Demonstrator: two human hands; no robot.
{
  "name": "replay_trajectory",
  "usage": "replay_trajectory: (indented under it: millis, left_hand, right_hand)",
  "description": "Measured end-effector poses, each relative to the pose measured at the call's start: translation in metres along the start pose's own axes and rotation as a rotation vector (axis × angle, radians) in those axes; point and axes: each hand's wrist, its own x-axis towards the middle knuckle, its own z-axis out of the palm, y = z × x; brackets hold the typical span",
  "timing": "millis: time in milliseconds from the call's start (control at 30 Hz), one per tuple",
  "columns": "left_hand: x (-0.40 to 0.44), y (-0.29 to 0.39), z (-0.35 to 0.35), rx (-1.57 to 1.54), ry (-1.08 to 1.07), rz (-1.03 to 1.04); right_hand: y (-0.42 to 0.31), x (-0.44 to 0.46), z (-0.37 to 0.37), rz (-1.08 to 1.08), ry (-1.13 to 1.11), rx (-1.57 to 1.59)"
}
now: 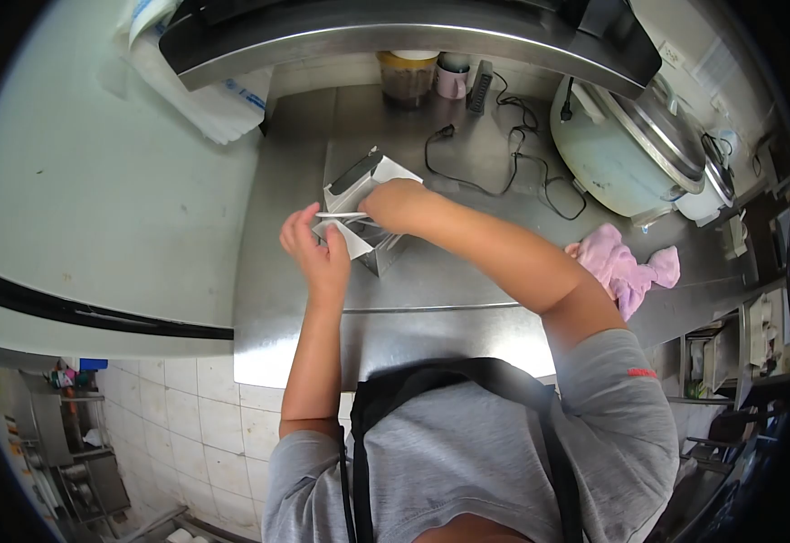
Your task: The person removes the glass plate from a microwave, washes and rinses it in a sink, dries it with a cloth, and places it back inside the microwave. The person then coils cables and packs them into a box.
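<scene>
A small open carton [347, 188] with white inner flaps and a dark outer side lies on the steel counter, in the middle of the head view. My left hand [315, 252] is at its left side, with thumb and fingers closed about a white flap [348, 237]. My right hand [395, 204] is curled at the carton's opening. Its fingertips are partly hidden, and what they grip, if anything, cannot be made out. Thin pale edges show between the two hands inside the opening.
Behind the carton, a yellow-rimmed container [407, 83], a pink mug [452, 81] and a black power strip [480, 88] with cords stand on the steel counter [295, 172]. At right are a large rice cooker [608, 145] and a pink cloth [626, 267]. A steel shelf [413, 41] overhangs.
</scene>
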Motion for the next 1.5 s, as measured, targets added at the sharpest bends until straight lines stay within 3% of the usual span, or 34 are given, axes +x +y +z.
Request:
replay_trajectory:
  millis: [67, 167, 233, 300, 400, 633, 700, 767, 833, 867, 900, 967, 1067, 1133, 1233, 1300, 1367, 1400, 1433, 1500]
  left_hand:
    - [0.005, 0.009, -0.006, 0.065, -0.055, 0.071]
    - [0.008, 0.008, -0.006, 0.007, -0.055, 0.09]
    - [0.011, 0.012, -0.006, 0.054, -0.096, 0.269]
    - [0.014, 0.017, -0.007, 0.122, -0.142, 0.376]
    - [0.017, 0.026, -0.007, 0.282, -0.275, 0.37]
    - [0.034, 0.055, -0.004, 0.699, -0.667, 0.301]
    - [0.04, 0.061, 0.0, 0.786, -0.737, 0.313]
    - [0.043, 0.066, 0.004, 0.868, -0.793, 0.342]
    - [0.048, 0.073, 0.006, 0.867, -0.838, 0.303]
    - [0.051, 0.076, 0.007, 0.868, -0.858, 0.283]
    - [0.053, 0.077, 0.005, 0.821, -0.865, 0.271]
    - [0.056, 0.076, -0.002, 0.727, -0.878, 0.241]
    - [0.062, 0.085, -0.013, 0.61, -0.764, 0.206]
    - [0.072, 0.105, -0.017, 0.408, -0.653, 0.101]
    - [0.067, 0.146, -0.004, 0.037, -0.546, 0.219]
    - [0.053, 0.165, 0.012, -0.14, -0.623, 0.332]
    - [0.027, 0.164, 0.034, -0.195, -0.8, 0.344]
    - [0.012, 0.164, 0.041, -0.24, -0.933, 0.257]
    - [0.001, 0.163, 0.046, -0.29, -1.066, 0.172]
    - [-0.012, 0.16, 0.052, -0.286, -0.948, 0.199]
  right_hand:
    - [-0.003, 0.001, -0.001, 0.07, -0.038, 0.051]
    - [0.005, -0.009, -0.006, 0.002, 0.034, 0.187]
    - [0.005, -0.024, -0.016, 0.015, -0.041, 0.4]
    - [0.009, -0.033, 0.0, -0.156, 0.174, 0.513]
    - [0.022, -0.058, -0.001, -0.343, 0.237, 0.806]
    - [0.095, -0.054, 0.045, -0.351, 0.815, 1.086]
    - [0.122, -0.045, 0.06, -0.044, 0.951, 1.132]
    - [0.165, -0.042, 0.076, 0.356, 1.011, 0.769]
    - [0.212, -0.053, 0.097, 0.9, 0.779, 0.295]
    - [0.229, -0.068, 0.097, 1.081, 0.598, 0.297]
    - [0.244, -0.085, 0.096, 1.252, 0.408, 0.296]
    - [0.255, -0.111, 0.109, 1.382, 0.312, 0.257]
    - [0.283, -0.132, 0.151, 1.222, 0.212, 0.229]
    - [0.274, -0.147, 0.133, 1.18, 0.331, 0.315]
    - [0.267, -0.158, 0.119, 1.088, 0.435, 0.204]
    - [0.257, -0.161, 0.141, 1.039, 0.481, 0.048]
    - [0.268, -0.153, 0.195, 0.992, 0.568, -0.135]
    - [0.278, -0.151, 0.209, 0.952, 0.641, -0.17]
    - [0.269, -0.15, 0.199, 0.884, 0.609, -0.045]
    - [0.231, -0.165, 0.163, 0.769, 0.538, 0.199]
